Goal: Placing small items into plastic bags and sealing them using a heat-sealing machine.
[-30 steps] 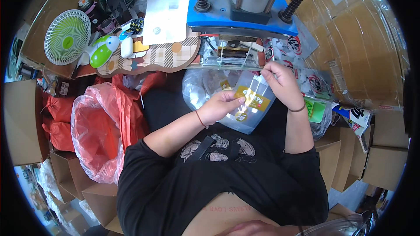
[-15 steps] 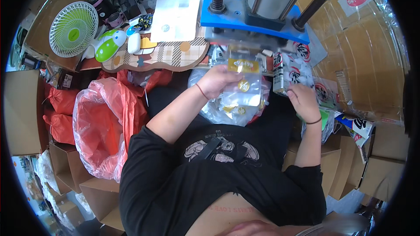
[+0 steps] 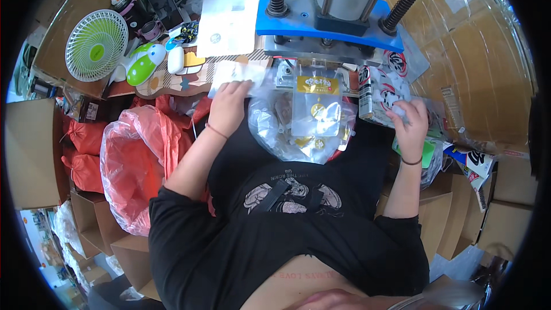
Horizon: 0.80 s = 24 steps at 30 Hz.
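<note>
My left hand (image 3: 227, 106) is closed on a translucent plastic pouch (image 3: 238, 73), blurred by motion, left of the press. In front of the press hangs a flat, clear pouch (image 3: 317, 112) with a gold band and gold round print; neither hand touches it. Beneath it, a heap of clear plastic pouches (image 3: 270, 129) lies at my lap. Over at the right, my right hand (image 3: 411, 129) has its fingers apart at the edge of a box of small white packets (image 3: 385, 89) with red and black print. Its fingertips touch the packets.
A press with a blue plate (image 3: 330, 23) stands ahead. To the left are a green and white fan (image 3: 96, 46), a white paper sheet (image 3: 229, 23) and a checked mat (image 3: 155, 83). A red bag-lined bin (image 3: 138, 166) sits by my left arm. Cardboard (image 3: 470, 69) walls the right.
My left hand has moved left, away from the pouch at the press, carrying a translucent pouch. My right hand has shifted slightly up and right, its fingers spreading over the packets.
</note>
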Motion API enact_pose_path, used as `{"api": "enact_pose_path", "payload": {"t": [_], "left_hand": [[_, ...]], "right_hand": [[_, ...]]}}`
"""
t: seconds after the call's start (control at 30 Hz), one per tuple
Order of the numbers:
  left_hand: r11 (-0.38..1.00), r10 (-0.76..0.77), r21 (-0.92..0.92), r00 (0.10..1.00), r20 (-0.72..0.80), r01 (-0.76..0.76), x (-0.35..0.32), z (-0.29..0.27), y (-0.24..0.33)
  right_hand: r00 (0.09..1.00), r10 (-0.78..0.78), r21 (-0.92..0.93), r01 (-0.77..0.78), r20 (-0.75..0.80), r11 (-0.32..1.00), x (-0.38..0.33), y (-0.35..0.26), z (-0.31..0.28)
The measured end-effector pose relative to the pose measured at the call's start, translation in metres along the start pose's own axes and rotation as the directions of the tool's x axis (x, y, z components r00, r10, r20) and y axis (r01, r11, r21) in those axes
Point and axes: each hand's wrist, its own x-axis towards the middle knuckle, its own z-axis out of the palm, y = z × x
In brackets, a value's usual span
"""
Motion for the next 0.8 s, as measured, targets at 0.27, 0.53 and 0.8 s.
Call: {"api": "enact_pose_path", "payload": {"t": [0.27, 0.53, 0.8], "left_hand": [[0.254, -0.251, -0.938, 0.953, 0.17, 0.234, 0.003, -0.022, 0.069], [0.074, -0.04, -0.961, 0.963, 0.266, 0.268, 0.007, -0.015, 0.114], [-0.367, 0.234, -0.784, 0.865, 0.444, 0.501, 0.005, -0.005, 0.142]], "right_hand": [[0.966, -0.065, 0.42, -0.047, 0.249, 0.907, 0.031, -0.079, 0.049], [0.932, 0.245, 0.721, -0.362, 0.267, 0.591, 0.053, -0.087, 0.045], [0.877, -0.085, 0.426, -0.143, 0.473, 0.893, 0.056, -0.057, 0.028]]}}
